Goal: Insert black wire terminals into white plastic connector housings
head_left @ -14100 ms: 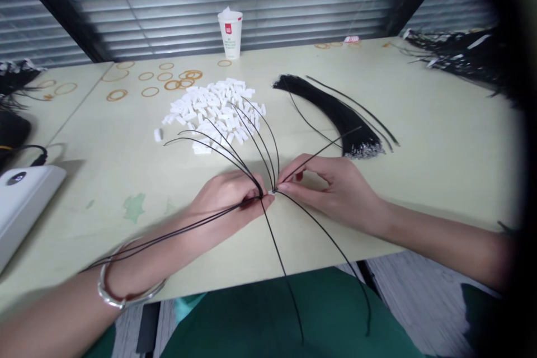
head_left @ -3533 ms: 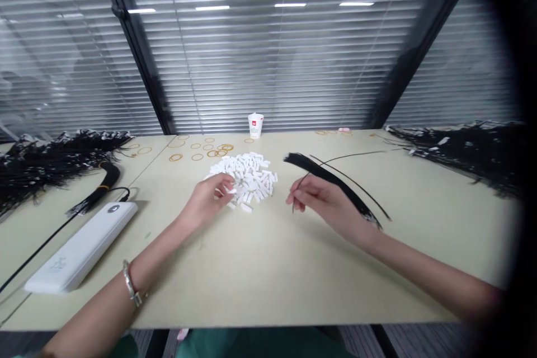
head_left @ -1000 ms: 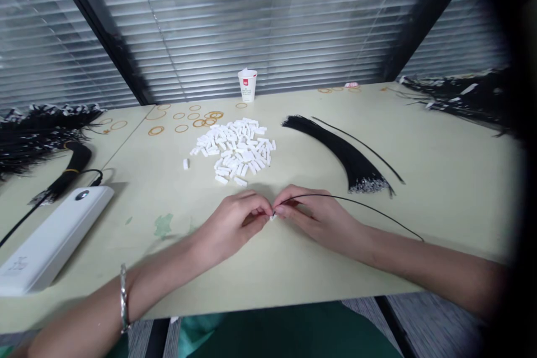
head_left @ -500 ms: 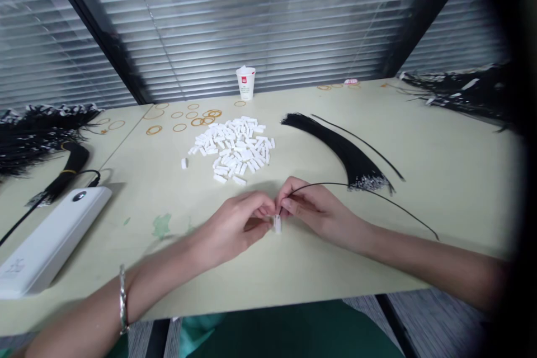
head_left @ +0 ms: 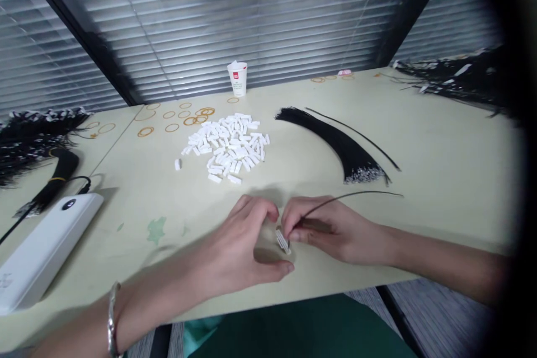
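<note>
My right hand pinches a thin black wire near one end; the rest arcs away to the right. A small white connector sits at the fingertips, close to the wire's end; whether the wire enters it is too small to tell. My left hand has thumb and fingers spread around the connector's left side, holding nothing. Beyond the hands lie a pile of white connectors and a bundle of black wires, with one loose wire beside it.
A paper cup stands by the blinds. Orange rubber bands lie at the back left. A white power bank is at the left. Dark wire heaps occupy both far sides of the table.
My left hand has opened, its thumb and fingers moving apart. The connector now tilts at my right fingertips, nearer me. The held wire has swung upward, and the whole view has shifted slightly.
</note>
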{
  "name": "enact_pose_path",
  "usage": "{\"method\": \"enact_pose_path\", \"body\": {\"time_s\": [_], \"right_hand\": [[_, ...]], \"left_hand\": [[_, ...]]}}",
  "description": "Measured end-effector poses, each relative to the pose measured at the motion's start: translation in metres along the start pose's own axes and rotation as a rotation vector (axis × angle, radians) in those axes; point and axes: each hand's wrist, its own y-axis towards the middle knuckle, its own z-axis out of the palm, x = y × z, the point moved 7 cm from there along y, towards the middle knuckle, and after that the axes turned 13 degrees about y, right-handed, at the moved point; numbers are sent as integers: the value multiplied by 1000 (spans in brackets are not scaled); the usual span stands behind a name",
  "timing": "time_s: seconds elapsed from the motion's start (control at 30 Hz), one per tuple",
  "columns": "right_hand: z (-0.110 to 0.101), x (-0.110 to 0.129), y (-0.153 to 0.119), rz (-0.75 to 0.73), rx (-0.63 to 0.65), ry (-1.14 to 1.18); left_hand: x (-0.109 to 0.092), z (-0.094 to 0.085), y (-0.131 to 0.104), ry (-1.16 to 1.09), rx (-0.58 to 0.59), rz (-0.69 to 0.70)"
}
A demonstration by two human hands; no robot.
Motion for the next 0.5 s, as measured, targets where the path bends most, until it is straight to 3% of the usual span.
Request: {"method": "enact_pose_path", "body": {"time_s": [0.1,0.5], "right_hand": [[0,6,-10,-87,-7,-71],[0,9,-15,-169,-23,-146]], "left_hand": [[-6,1,2,0,-29,8],[-10,0,4,18,-44,64]]}}
